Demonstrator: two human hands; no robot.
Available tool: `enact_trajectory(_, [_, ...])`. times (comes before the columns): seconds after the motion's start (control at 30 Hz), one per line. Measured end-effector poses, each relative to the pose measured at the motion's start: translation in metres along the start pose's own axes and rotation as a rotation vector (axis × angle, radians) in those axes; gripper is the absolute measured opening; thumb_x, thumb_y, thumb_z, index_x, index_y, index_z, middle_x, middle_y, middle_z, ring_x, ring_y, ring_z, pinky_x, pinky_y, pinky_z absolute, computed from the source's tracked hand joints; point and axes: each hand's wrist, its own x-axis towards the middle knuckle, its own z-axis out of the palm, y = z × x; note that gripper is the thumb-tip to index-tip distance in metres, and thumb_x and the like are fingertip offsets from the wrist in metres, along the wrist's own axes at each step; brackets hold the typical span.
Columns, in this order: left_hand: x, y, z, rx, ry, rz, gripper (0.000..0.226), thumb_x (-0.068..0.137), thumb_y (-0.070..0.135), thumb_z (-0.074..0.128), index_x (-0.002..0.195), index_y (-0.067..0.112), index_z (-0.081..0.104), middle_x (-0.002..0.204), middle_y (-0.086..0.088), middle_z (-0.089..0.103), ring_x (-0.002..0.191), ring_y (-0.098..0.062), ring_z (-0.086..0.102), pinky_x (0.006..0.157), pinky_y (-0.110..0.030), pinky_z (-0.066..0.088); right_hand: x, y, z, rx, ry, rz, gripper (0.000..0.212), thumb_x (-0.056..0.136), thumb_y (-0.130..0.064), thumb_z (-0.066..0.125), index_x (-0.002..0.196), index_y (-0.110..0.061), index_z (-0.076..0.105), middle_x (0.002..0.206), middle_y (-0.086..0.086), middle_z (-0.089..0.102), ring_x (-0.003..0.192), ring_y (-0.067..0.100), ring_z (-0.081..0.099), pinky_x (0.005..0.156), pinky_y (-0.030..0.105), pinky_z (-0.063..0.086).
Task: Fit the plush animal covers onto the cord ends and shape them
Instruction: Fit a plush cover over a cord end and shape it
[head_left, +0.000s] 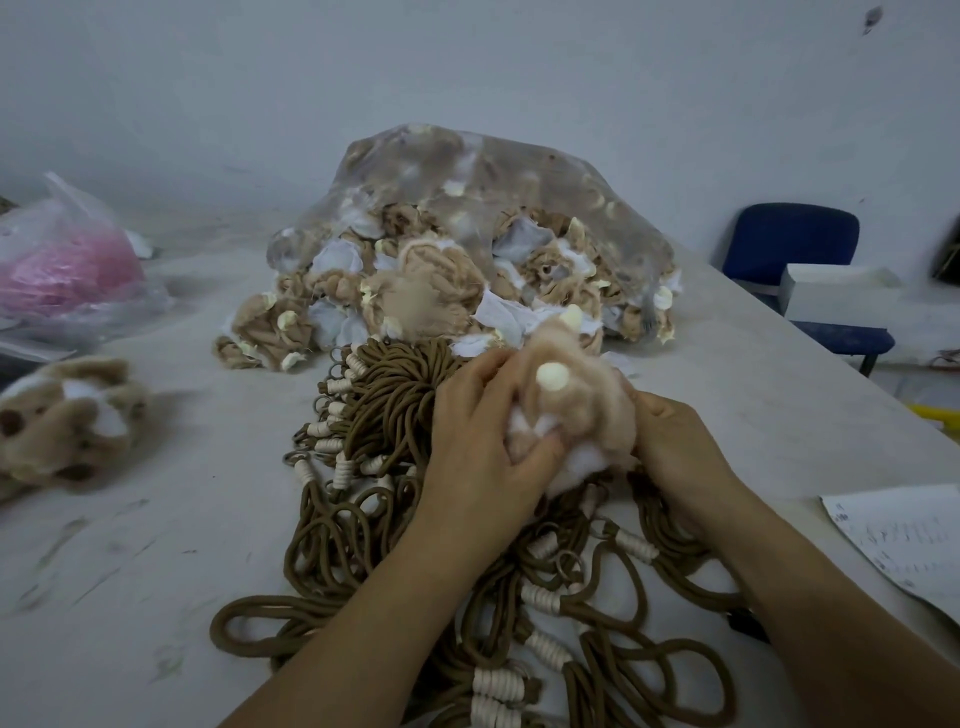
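Left hand (478, 447), right hand (675, 447) round cover (579, 410)

Pale worktop (182, 545), scuffed with dark smears. Bears at the far middle a clear bag (493, 171), packed with tan-and-white covers (270, 327), some spilled onto the surface at its mouth. Just in front, touching that spill, a heap of brown cords (374, 415) with white-wrapped ends and metal rings, sprawling down to the near edge. At far left, a thin bag (67, 260) with something pink inside. Nearer on the left, well apart from the cords, a tan plush (62, 421). At the right edge, a written sheet (904, 545).
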Motion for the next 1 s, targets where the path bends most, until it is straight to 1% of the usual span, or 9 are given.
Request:
enact_trajectory(0.1, [0.0,-0.002,-0.001,-0.071,0.048,-0.028,0.039,0.09,0.023,0.054,0.129,0.019,0.052,0.125,0.014,0.036,0.115,0.011,0.039,0.089,0.001,0.031,-0.002,0.0,0.001,-0.017,-0.004,-0.028,0.07,0.069,-0.085,0.04,0.05,-0.018,0.05,0.048,-0.001,0.046,0.045,0.005,0.042,0.046,0.012,0.034])
enact_trajectory(0.17, [0.001,-0.002,-0.004,-0.074,0.099,-0.038,0.03,0.091,0.018,0.053,0.121,0.015,0.056,0.119,0.008,0.041,0.109,0.005,0.044,0.085,-0.002,0.035,-0.002,0.002,-0.002,-0.082,-0.006,-0.073,0.064,0.077,-0.079,0.041,0.051,-0.02,0.045,0.048,-0.007,0.039,0.043,0.004,0.036,0.042,0.009,0.028])
enact_trajectory(0.27, [0.002,-0.001,-0.007,-0.038,0.148,-0.027,0.028,0.091,0.02,0.055,0.117,0.012,0.058,0.118,0.006,0.042,0.108,-0.008,0.048,0.091,-0.021,0.043,0.001,0.005,-0.01,-0.205,0.038,-0.143,0.06,0.079,-0.072,0.044,0.053,-0.019,0.044,0.044,-0.009,0.039,0.041,0.002,0.037,0.045,0.01,0.03])
enact_trajectory(0.33, [0.002,0.0,-0.008,-0.021,0.159,-0.011,0.03,0.087,0.012,0.053,0.115,0.009,0.061,0.117,0.007,0.043,0.11,-0.013,0.048,0.093,-0.033,0.045,0.003,0.005,-0.015,-0.303,0.074,-0.214,0.059,0.079,-0.069,0.047,0.052,-0.018,0.041,0.047,-0.009,0.042,0.045,0.004,0.041,0.058,0.019,0.033])
enact_trajectory(0.47, [0.002,0.002,-0.007,0.045,0.129,0.078,0.035,0.079,0.006,0.048,0.109,0.003,0.067,0.115,0.004,0.051,0.11,-0.018,0.049,0.096,-0.041,0.043,0.003,0.003,-0.015,-0.412,0.051,-0.317,0.055,0.079,-0.067,0.046,0.05,-0.02,0.038,0.049,-0.006,0.043,0.051,0.008,0.045,0.07,0.031,0.03])
enact_trajectory(0.57, [0.002,0.002,-0.006,0.089,0.063,0.101,0.039,0.08,0.013,0.048,0.113,0.008,0.068,0.119,0.004,0.056,0.113,-0.011,0.041,0.098,-0.036,0.038,0.002,0.005,-0.011,-0.346,0.011,-0.265,0.068,0.073,-0.069,0.047,0.059,-0.003,0.047,0.05,0.004,0.045,0.047,0.005,0.043,0.059,0.018,0.033])
enact_trajectory(0.63, [0.001,0.003,-0.006,0.057,0.033,0.071,0.046,0.084,0.031,0.041,0.117,0.012,0.066,0.12,0.01,0.052,0.115,-0.005,0.037,0.1,-0.029,0.035,0.0,0.004,-0.009,-0.253,-0.004,-0.195,0.073,0.069,-0.07,0.048,0.064,0.003,0.05,0.048,-0.003,0.044,0.043,0.001,0.041,0.046,0.009,0.031])
enact_trajectory(0.8, [0.002,0.001,-0.006,-0.005,-0.025,-0.108,0.063,0.08,0.066,0.044,0.128,0.027,0.054,0.118,0.019,0.036,0.119,-0.004,0.036,0.102,-0.029,0.036,0.002,0.007,-0.006,-0.152,-0.035,-0.137,0.074,0.067,-0.069,0.048,0.069,0.004,0.054,0.057,0.004,0.05,0.042,-0.001,0.039,0.04,0.009,0.029])
enact_trajectory(1.0, [0.003,0.0,-0.004,-0.035,-0.028,-0.192,0.038,0.079,0.051,0.069,0.097,0.02,0.058,0.095,0.005,0.057,0.091,-0.014,0.055,0.08,-0.04,0.049,0.001,0.01,-0.005,-0.099,-0.076,-0.133,0.058,0.068,-0.066,0.056,0.059,-0.01,0.045,0.048,-0.012,0.039,0.043,-0.001,0.035,0.042,0.009,0.028])
